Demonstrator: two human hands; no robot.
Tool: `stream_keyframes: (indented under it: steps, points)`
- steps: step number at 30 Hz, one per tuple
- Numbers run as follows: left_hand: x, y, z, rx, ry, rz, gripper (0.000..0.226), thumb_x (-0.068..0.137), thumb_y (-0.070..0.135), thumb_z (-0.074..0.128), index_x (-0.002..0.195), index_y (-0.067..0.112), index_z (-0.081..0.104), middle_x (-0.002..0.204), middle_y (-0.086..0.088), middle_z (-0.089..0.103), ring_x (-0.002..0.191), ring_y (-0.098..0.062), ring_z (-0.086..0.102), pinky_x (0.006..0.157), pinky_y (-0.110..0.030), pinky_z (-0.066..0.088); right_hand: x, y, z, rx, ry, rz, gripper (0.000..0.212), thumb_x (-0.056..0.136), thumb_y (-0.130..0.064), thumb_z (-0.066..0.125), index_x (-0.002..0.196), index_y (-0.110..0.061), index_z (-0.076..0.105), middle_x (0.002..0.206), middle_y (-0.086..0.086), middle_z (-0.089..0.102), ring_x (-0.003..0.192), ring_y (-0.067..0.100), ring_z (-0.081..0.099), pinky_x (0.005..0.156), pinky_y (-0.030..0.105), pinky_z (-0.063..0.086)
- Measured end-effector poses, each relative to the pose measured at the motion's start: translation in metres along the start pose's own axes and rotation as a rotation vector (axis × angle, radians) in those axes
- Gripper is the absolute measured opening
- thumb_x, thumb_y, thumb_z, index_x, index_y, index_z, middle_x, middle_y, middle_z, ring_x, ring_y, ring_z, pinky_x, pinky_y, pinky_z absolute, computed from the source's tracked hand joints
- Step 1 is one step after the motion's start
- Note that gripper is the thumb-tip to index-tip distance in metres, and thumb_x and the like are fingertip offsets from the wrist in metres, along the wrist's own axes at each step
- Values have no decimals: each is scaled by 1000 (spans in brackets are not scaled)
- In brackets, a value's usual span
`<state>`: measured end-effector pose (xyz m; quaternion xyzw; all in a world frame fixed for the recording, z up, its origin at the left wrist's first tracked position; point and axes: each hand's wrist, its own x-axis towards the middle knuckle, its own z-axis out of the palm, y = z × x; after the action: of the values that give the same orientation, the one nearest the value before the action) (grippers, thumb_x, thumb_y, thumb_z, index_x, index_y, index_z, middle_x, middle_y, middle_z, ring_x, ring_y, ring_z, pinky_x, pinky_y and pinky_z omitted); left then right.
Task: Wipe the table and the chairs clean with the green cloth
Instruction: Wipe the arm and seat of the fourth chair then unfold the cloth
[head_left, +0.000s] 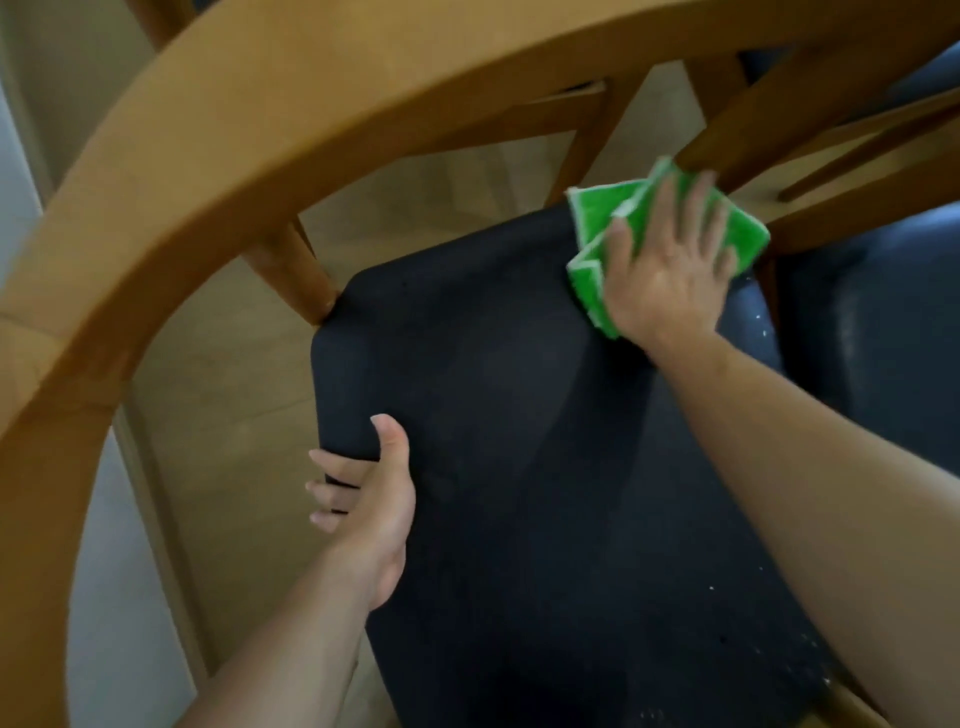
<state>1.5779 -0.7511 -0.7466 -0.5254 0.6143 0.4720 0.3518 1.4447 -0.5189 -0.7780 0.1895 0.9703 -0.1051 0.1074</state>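
A wooden chair with a dark padded seat (519, 415) fills the view from above. Its curved wooden backrest rail (218, 130) arcs across the top and left. My right hand (670, 270) lies flat with straight fingers on the folded green cloth (592, 244), pressing it onto the far right corner of the seat. My left hand (374, 499) grips the seat's left edge, thumb on top and fingers curled underneath. Small white specks dot the seat's right side.
A second chair (883, 322) with a dark seat stands close on the right, its wooden frame just beyond the cloth. Chair legs (296, 270) go down to a light wooden floor (223, 395). A pale wall or door runs along the left edge.
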Motion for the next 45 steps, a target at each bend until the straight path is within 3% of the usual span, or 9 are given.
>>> stream_keyframes:
  steps: [4,10,13,21,26,29,38,42,45]
  points:
    - [-2,1,2,28,24,-1,103,67,86,21,141,34,-29,150,8,-35,138,-19,-30,113,-45,-5,-12,-28,8,35,87,186,70,97,-52,17,155,-13,7,161,19,-1,146,42,-2,114,61,-1]
    - [4,0,5,68,99,11,100,72,84,19,143,30,-27,153,4,-30,141,-22,-23,114,-45,-6,-83,-73,37,-156,-126,-565,65,98,-52,12,154,-23,-3,162,7,-10,146,36,-13,112,54,-11]
    - [7,-2,7,75,138,21,99,75,83,21,144,29,-25,155,3,-27,142,-23,-20,114,-46,-5,-52,-44,24,-160,-166,-705,60,98,-55,11,153,-34,-3,162,-4,-9,147,26,-12,115,49,-6]
    - [6,-5,12,106,166,16,98,77,82,22,146,27,-22,155,1,-24,142,-22,-20,114,-44,-5,-19,-29,11,30,18,65,62,100,-46,21,155,-20,9,162,10,-1,146,41,-4,113,61,-2]
    - [8,0,14,178,242,55,76,96,57,28,150,19,-8,158,-13,-8,144,-34,-4,115,-49,0,-103,-124,46,-54,-234,-579,66,99,-45,27,155,-23,-1,162,4,-10,145,36,-18,112,60,-15]
    - [9,-1,14,111,229,61,80,92,65,24,150,21,-11,158,-9,-15,144,-27,-10,116,-47,-1,-93,-108,42,-72,-254,-725,63,99,-49,25,154,-30,0,162,-5,-9,146,26,-16,114,50,-12]
    - [12,-8,7,63,152,52,101,72,87,21,143,33,-27,156,4,-23,144,-18,-15,117,-49,2,-33,56,-4,-34,-117,-147,61,97,-58,7,152,-35,-9,162,-5,-11,147,28,-10,116,46,-3]
    - [0,-4,5,136,277,90,87,86,73,29,150,28,-7,159,-2,-2,143,-30,12,113,-52,19,-103,99,-2,-10,-99,99,64,97,-52,12,155,-25,1,163,7,-3,147,37,3,118,52,11]
    - [-19,9,18,369,412,351,84,87,64,43,150,27,1,159,-3,-6,144,-31,6,111,-56,20,-154,105,3,-53,-199,137,66,94,-55,2,153,-27,-10,161,7,-14,146,40,-5,117,55,8]
